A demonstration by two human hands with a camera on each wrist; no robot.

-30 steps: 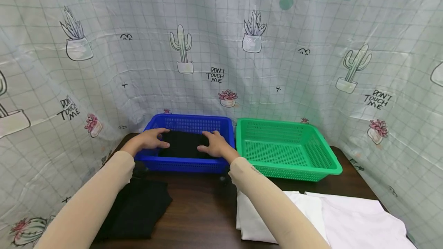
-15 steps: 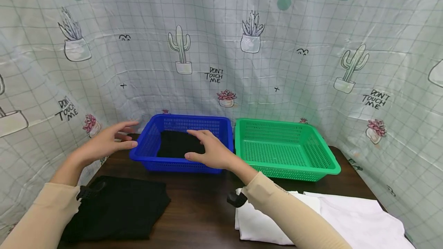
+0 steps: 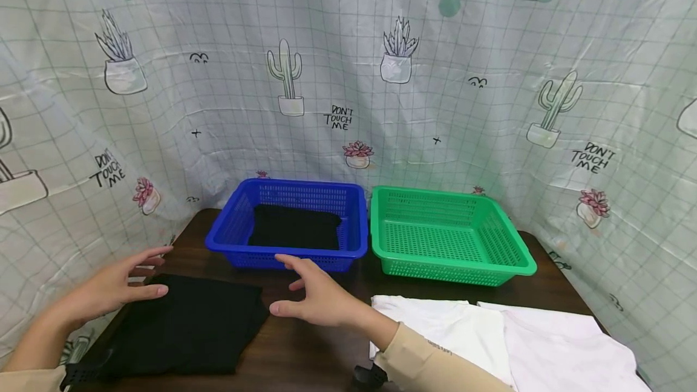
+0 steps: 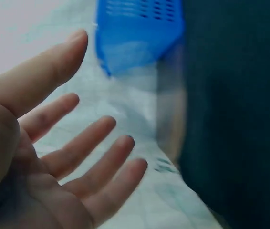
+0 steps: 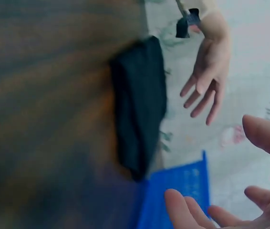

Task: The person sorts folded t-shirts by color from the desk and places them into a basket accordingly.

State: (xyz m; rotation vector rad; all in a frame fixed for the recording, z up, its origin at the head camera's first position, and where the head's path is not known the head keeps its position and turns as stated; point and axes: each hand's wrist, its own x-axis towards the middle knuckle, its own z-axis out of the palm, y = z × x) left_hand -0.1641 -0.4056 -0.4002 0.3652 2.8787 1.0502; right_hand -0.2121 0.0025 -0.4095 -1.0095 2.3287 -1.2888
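Nearer to you than the blue basket (image 3: pixel 288 259) and off past its left end, a folded black cloth (image 3: pixel 190 325) lies on the dark surface (image 3: pixel 294 349), with your left hand (image 3: pixel 117 286) raised close by but apart from it, thumb and fingers spread wide. Your right hand (image 3: pixel 321 298) hangs on your side of the blue basket, right of that cloth, its thumb and fingertips also wide apart and holding nothing. Inside the blue basket lies another black cloth (image 3: pixel 296 227), while the green basket (image 3: pixel 432 241) stands just beside its right end.
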